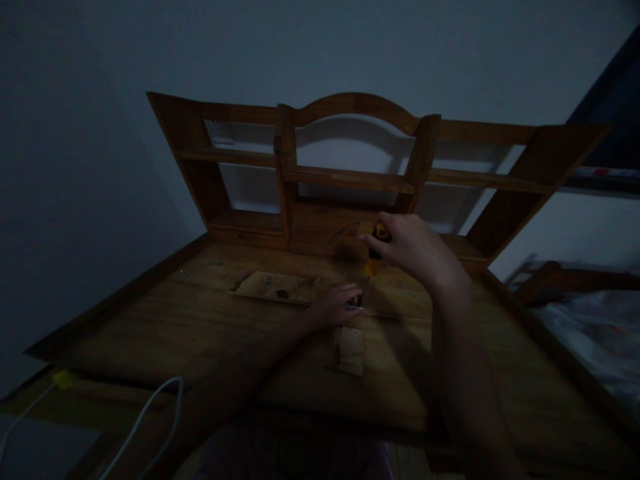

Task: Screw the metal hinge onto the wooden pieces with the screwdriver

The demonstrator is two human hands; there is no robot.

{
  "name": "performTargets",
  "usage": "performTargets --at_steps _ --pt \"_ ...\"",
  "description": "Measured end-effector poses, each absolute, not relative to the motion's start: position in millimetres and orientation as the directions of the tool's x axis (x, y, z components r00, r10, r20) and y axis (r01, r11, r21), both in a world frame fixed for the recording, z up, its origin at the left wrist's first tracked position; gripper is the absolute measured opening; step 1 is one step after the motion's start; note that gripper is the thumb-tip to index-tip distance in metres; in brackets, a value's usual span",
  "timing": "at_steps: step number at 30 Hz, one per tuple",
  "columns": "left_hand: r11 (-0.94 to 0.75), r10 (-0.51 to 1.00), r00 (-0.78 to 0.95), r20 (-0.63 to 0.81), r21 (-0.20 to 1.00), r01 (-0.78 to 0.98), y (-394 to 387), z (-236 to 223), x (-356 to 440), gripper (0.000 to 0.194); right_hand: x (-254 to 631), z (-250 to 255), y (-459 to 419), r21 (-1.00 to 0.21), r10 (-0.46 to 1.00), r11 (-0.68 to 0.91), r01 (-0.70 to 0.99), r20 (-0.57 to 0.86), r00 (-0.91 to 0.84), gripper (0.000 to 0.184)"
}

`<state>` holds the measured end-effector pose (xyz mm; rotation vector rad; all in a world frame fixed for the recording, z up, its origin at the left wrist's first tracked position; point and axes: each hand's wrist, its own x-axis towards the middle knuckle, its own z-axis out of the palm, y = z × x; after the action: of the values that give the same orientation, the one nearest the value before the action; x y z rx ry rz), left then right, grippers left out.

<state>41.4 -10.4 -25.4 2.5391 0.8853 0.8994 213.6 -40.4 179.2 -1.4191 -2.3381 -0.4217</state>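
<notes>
My right hand point(410, 243) is wrapped round the yellow and black handle of a screwdriver point(371, 268), which points down and slightly left. Its tip meets a small metal piece point(354, 306) low over the desk. My left hand point(336, 303) has its fingers closed at that piece and steadies it; the dim light hides its exact kind. Just in front of the left hand lies a small wooden block point(350, 350). Behind the left hand rests a flat, rough-edged wooden board point(275, 287) with a dark knot.
A wooden shelf unit point(345, 177) stands along the back of the wooden desk point(200, 327). A small shiny object point(183, 272) lies at the far left. White cable point(175, 407) hangs at the front left, near a yellow item point(63, 380). Bedding point(585, 333) is at the right.
</notes>
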Motion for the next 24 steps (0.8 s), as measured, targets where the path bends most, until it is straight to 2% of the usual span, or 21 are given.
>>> performTargets --at_steps 2,4,11,15,18,21,24 --pt "-0.755 0.652 0.604 0.458 0.470 0.458 -12 -23 42 0.021 210 178 -41 0.093 0.812 0.356 0.930 0.462 -0.357 0.040" --pt "-0.750 0.657 0.599 0.457 0.478 0.458 -12 -22 43 0.022 211 178 -42 0.086 0.833 0.336 0.938 0.438 -0.339 0.047" --pt "-0.732 0.673 0.584 0.454 0.521 0.439 -13 -21 44 0.028 223 185 -41 -0.104 0.741 0.632 0.768 0.373 -0.559 0.031" --pt "-0.733 0.673 0.579 0.459 0.518 0.441 -14 -21 44 0.027 218 182 -37 -0.046 0.764 0.570 0.820 0.396 -0.509 0.025" --pt "-0.743 0.663 0.586 0.467 0.506 0.438 -14 -19 43 0.024 214 179 -36 0.009 0.802 0.469 0.883 0.415 -0.430 0.042" --pt "-0.740 0.665 0.597 0.449 0.506 0.443 -14 -18 43 0.024 217 179 -36 0.002 0.809 0.464 0.886 0.405 -0.425 0.053" --pt "-0.733 0.671 0.605 0.428 0.508 0.453 -13 -18 43 0.023 222 182 -37 -0.033 0.760 0.572 0.820 0.398 -0.514 0.036"
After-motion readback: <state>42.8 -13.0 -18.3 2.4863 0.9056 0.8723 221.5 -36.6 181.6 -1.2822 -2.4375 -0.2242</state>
